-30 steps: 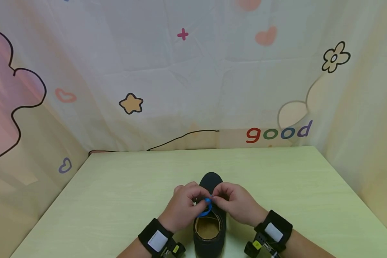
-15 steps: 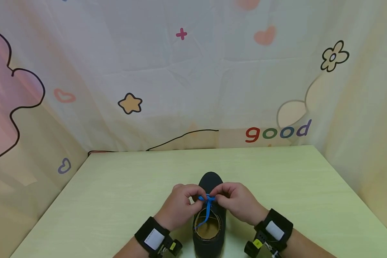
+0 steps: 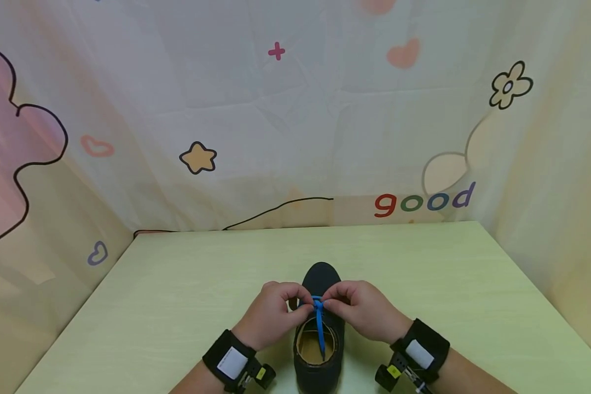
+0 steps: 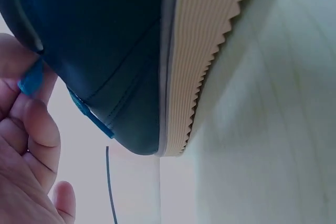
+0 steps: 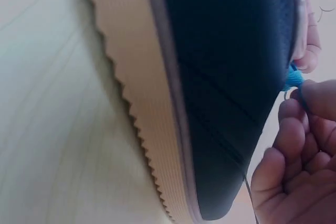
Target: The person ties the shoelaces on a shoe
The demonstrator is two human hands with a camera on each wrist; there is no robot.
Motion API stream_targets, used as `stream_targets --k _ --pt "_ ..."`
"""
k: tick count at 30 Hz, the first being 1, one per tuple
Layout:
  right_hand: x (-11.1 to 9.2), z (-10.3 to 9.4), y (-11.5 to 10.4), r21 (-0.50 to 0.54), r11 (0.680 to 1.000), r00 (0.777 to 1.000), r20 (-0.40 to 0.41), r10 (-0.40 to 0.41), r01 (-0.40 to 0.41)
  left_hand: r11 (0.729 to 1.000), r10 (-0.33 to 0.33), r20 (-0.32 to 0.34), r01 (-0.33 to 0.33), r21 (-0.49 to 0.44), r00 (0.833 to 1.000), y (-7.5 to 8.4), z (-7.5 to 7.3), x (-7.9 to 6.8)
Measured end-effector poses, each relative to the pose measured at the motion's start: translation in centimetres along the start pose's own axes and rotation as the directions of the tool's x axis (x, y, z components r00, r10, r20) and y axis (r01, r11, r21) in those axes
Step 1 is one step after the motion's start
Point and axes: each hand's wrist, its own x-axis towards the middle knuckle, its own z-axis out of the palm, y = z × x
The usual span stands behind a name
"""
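A dark lace-up shoe (image 3: 321, 278) points its toe away from me, with a blue shoelace (image 3: 320, 323) knotted over its tongue. One strand drops from the knot into the shoe's opening. Thumb and forefinger of my left hand (image 3: 274, 311) pinch the lace just left of the knot; in the left wrist view a blue bit of shoelace (image 4: 31, 80) shows between those fingers. My right hand (image 3: 366, 309) pinches it on the other side. The right wrist view has the blue knot (image 5: 294, 77) beside the right thumb, the left fingertips close behind it.
The shoe's ridged tan sole (image 4: 202, 30) rests on the pale green table (image 3: 216, 279). A printed curtain (image 3: 295, 120) hangs behind the table and along both sides. Black wrist straps with cameras (image 3: 386, 377) sit on both wrists, near the shoe's heel.
A blue loop at the left fingertips is gone, and a knot shows between the hands. The hanging strand, curved left half a second ago, now falls straight. My left hand has shifted slightly left.
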Motion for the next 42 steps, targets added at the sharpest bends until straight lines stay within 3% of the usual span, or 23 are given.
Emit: stream_targets --k 9,14,24,29,38,42 --pt "-0.07 0.37 0.29 -0.009 1.000 0.999 -0.026 -0.024 0.024 0.997 -0.065 0.019 0.065 0.030 0.998 0.22 -0.01 0.08" --pt "-0.13 0.28 0.37 -0.014 0.998 0.998 -0.023 -0.055 0.055 0.998 -0.053 0.016 0.052 0.043 0.998 -0.04 0.07 0.02" --pt "-0.06 0.30 0.27 -0.092 0.996 1.000 -0.006 0.000 0.000 0.998 -0.048 0.029 0.047 0.041 0.998 -0.17 0.36 0.11" --pt "-0.05 0.65 0.21 -0.140 0.989 0.998 -0.033 -0.046 0.041 0.999 -0.024 0.005 0.024 0.046 1.000 -0.03 0.30 -0.01" --pt "0.02 0.99 0.04 -0.256 0.957 0.987 -0.038 -0.153 0.139 0.998 -0.012 0.044 0.009 0.058 0.999 -0.14 0.12 -0.07" --pt "0.09 1.00 -0.11 -0.296 0.924 0.967 -0.012 -0.255 0.240 0.999 -0.001 0.032 -0.001 0.046 0.999 -0.26 0.23 -0.04"
